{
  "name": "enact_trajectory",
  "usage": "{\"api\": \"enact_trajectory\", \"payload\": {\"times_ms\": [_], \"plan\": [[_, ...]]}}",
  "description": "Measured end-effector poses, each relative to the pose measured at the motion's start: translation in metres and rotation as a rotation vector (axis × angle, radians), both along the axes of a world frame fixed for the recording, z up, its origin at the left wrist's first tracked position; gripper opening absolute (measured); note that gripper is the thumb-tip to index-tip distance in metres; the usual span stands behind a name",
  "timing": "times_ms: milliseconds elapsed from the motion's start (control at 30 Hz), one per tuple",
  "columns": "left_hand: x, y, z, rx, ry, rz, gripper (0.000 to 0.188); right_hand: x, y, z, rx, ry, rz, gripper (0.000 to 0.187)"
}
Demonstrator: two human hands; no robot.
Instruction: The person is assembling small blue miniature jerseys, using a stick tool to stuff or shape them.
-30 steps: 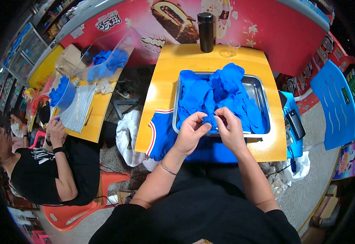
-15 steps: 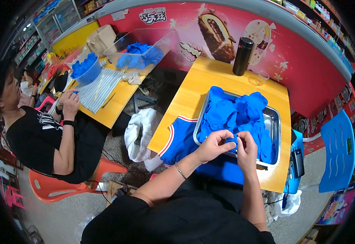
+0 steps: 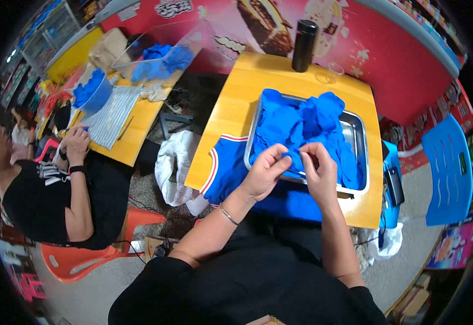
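Visibly bent, a bright blue piece (image 3: 295, 161) is pinched by both hands (image 3: 264, 174) (image 3: 322, 173), fingertips closed.

pink wall (image 3: 404, 86); grey floor (image 3: 415, 206); yellow table (image 3: 242, 92); blue chair (image 3: 446, 173), right; orange chair (image 3: 76, 257), left

Table (image 3: 231, 100) with tray (image 3: 351, 126), cloth (image 3: 226, 165), flask (image 3: 304, 46) and cup (image 3: 334, 73).
The yellow top is bare at the far left. The metal tray lies flat toward the near right; blue cloth with white-and-red trim spreads beside it at the near left, any part under the tray hidden. The black flask stands upright near the far edge, the clear cup just right of it.
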State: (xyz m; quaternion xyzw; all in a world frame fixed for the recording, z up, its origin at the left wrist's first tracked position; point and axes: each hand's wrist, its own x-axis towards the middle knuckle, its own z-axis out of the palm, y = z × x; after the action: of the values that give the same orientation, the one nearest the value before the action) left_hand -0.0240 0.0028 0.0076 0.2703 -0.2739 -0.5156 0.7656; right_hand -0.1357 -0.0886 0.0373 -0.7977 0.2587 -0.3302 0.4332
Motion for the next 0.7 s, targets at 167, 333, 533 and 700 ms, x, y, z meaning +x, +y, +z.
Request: {"api": "enact_trajectory", "payload": {"times_ms": [167,333,533,700], "plan": [[0.003,-0.011,-0.015,0.047,0.041,0.182,0.009,-0.005,0.002,0.004,-0.092,-0.192,0.065,0.009],[0.001,-0.011,-0.013,0.028,0.020,0.176,0.010,-0.011,-0.002,0.000,0.077,-0.117,0.105,0.010],[0.001,-0.006,-0.011,0.063,-0.105,0.206,0.014,-0.012,-0.002,0.002,0.087,-0.145,0.178,0.009],[0.005,-0.001,0.002,0.112,-0.130,0.208,0.013,-0.013,-0.004,0.009,0.137,-0.116,0.266,0.008]]}}
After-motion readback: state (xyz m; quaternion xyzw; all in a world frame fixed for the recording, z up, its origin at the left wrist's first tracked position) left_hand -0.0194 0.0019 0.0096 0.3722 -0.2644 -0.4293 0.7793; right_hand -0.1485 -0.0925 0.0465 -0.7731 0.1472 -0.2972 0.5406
